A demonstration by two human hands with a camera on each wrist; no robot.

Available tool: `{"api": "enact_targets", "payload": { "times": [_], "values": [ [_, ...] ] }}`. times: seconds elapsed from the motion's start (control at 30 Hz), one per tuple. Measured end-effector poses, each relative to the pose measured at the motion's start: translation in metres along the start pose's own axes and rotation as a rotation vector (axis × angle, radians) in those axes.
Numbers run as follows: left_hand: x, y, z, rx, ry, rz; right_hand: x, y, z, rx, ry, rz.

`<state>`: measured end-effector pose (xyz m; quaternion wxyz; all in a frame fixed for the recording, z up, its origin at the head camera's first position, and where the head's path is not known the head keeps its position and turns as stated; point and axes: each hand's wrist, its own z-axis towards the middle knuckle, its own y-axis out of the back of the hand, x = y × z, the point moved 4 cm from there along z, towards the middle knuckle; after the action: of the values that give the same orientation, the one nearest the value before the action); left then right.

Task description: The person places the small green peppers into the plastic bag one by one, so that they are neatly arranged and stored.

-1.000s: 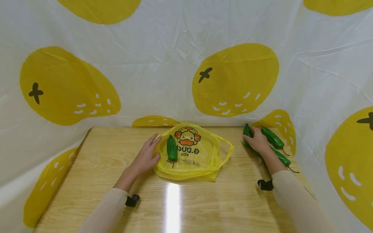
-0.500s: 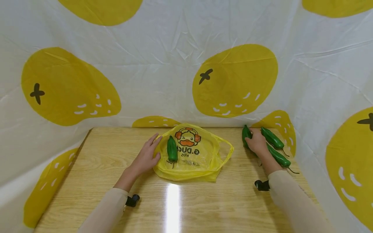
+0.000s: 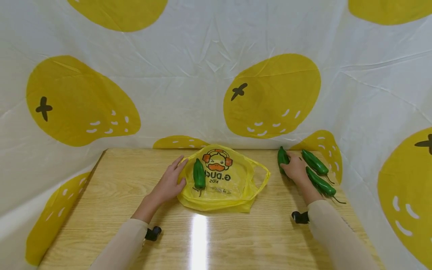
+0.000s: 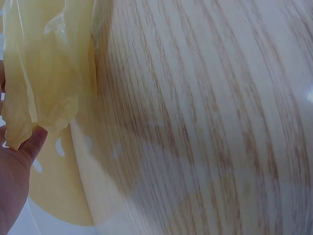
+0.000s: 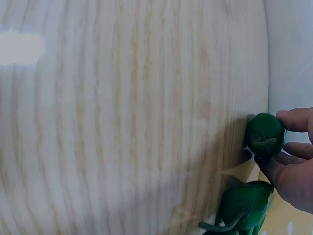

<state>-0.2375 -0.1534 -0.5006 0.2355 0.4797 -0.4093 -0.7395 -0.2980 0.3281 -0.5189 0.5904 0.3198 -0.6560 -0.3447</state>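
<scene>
A yellow plastic bag (image 3: 236,176) with a duck print lies spread on the table, its lettering mirrored. One green pepper (image 3: 199,174) lies within it, over the print's left side. My left hand (image 3: 167,183) rests along the bag's left edge, fingers extended; the left wrist view has the thumb (image 4: 35,142) touching the crumpled yellow plastic. At the table's far right, my right hand (image 3: 295,167) pinches another green pepper (image 3: 282,159) between thumb and fingers. The right wrist view shows that held pepper (image 5: 264,134) end-on, close to the tabletop.
Two more green peppers, an upper one (image 3: 315,163) and a lower one (image 3: 321,183), lie right of my right hand. The wooden table (image 3: 118,176) meets a white cloth backdrop (image 3: 189,101) with yellow fruit prints behind and at the sides.
My right hand has shifted slightly left with the pepper it holds, moving away from the other two. My left hand and the bag stay put.
</scene>
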Motion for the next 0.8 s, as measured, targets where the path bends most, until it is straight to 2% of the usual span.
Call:
{"api": "enact_targets", "payload": {
  "times": [0.23, 0.43, 0.8],
  "values": [
    [0.001, 0.001, 0.000, 0.001, 0.000, 0.003, 0.000, -0.007, -0.001, 0.063, -0.080, 0.028],
    [0.003, 0.001, 0.001, -0.014, -0.011, 0.005, 0.000, -0.011, 0.003, 0.088, -0.085, 0.079],
    [0.004, 0.000, 0.001, -0.002, -0.012, -0.008, 0.003, -0.016, 0.001, 0.114, -0.092, 0.070]
  ]
}}
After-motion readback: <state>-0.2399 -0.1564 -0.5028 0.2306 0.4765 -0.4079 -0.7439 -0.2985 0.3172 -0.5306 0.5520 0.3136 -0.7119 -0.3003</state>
